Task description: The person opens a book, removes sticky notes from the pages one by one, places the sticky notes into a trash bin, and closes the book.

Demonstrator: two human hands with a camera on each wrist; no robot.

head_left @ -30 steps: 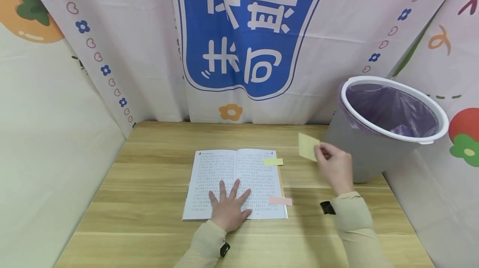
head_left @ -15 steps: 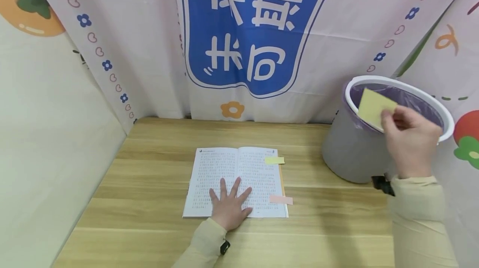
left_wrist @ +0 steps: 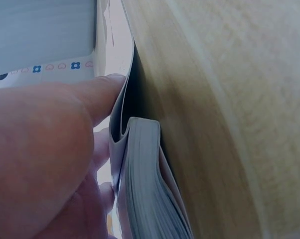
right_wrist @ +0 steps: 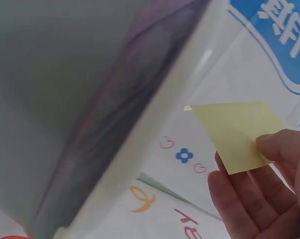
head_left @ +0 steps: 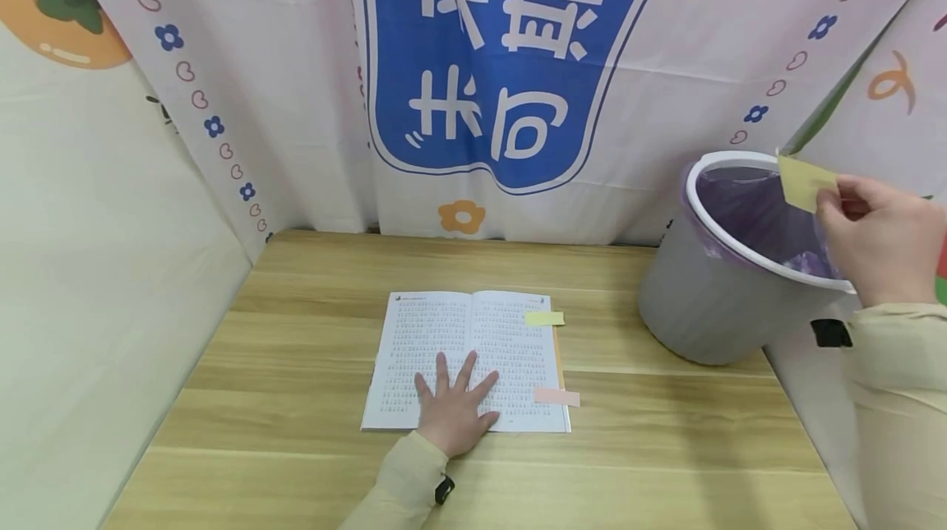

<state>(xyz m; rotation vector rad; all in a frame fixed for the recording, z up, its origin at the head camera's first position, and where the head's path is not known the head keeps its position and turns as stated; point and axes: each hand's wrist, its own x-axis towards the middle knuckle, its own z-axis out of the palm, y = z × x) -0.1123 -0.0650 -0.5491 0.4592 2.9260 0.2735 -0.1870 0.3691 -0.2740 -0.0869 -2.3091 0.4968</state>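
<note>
The right hand [head_left: 880,242] pinches a yellow sticky note [head_left: 805,182] between thumb and fingers, holding it over the purple-lined wastebasket [head_left: 710,300] at two o'clock from the open book [head_left: 466,349]. The left hand [head_left: 453,411] lies flat, fingers spread, on the book's pages.

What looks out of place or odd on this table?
The waste bin stands on the table, tilted toward the open book. Two sticky notes, yellow-green and pink, stick out past the right page's edge.
</note>
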